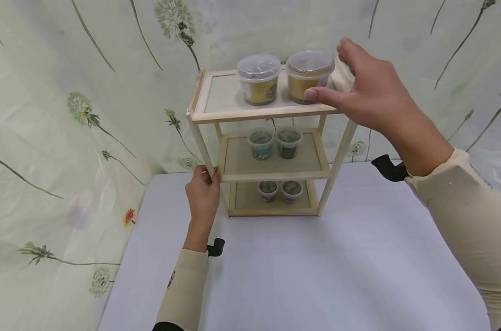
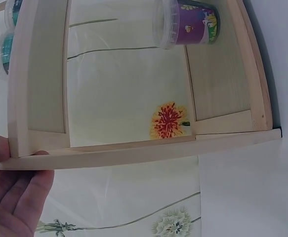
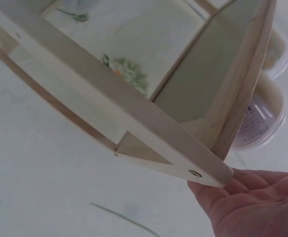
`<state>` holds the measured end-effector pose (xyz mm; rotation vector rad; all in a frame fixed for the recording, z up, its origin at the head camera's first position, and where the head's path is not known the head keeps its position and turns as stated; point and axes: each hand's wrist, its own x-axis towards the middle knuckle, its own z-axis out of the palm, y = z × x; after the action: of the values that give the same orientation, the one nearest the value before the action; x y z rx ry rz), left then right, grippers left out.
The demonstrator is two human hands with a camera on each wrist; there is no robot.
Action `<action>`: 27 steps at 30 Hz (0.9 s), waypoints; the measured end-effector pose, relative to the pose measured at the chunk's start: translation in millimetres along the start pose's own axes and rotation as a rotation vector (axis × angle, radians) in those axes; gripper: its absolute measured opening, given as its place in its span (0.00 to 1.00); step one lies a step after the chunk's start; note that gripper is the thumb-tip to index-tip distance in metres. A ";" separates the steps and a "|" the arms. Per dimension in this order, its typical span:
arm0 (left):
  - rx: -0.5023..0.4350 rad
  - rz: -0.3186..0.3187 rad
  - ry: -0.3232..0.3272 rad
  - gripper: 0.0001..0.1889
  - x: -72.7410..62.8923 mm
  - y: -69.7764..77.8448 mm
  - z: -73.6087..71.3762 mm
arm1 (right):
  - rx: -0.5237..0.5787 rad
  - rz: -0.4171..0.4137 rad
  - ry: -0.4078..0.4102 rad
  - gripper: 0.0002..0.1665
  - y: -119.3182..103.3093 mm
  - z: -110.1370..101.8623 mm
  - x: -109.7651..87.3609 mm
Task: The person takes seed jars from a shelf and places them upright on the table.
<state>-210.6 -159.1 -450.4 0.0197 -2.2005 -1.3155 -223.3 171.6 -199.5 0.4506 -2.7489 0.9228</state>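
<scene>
A three-tier wooden shelf rack stands on the table. My left hand grips its left front post near the middle tier, thumb on one side and fingers on the other. At the top right, my right hand is spread, its thumb overlapping the right yellow tub in the head view. In the right wrist view, the fingers lie behind the rack's upper corner. A second yellow tub sits to the left; both have clear lids.
On the middle tier sit a teal tub and a dark tub. Lower down are two small tubs, the right one a purple tub. A flower-printed curtain hangs close behind the white-covered table.
</scene>
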 end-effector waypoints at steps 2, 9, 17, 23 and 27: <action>0.006 0.006 -0.007 0.10 0.4 0.1 1.4 | -0.004 0.011 0.001 0.46 1.0 0.3 0.7; 0.029 0.020 0.026 0.09 1.3 3.3 0.3 | 0.025 0.046 -0.005 0.44 -3.0 4.8 8.5; 0.024 -0.007 0.012 0.09 -3.2 1.7 0.2 | 0.048 0.049 0.020 0.41 -1.2 14.4 10.3; 0.024 0.006 0.020 0.09 -3.1 1.0 1.1 | 0.047 0.057 0.025 0.44 -2.2 15.8 11.4; 0.022 0.013 0.030 0.09 -0.7 0.7 0.8 | 0.042 0.065 0.017 0.47 -4.5 15.4 14.9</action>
<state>-210.2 -157.9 -450.4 0.0339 -2.1863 -1.2761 -237.1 155.4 -204.8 0.3603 -2.7483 0.9960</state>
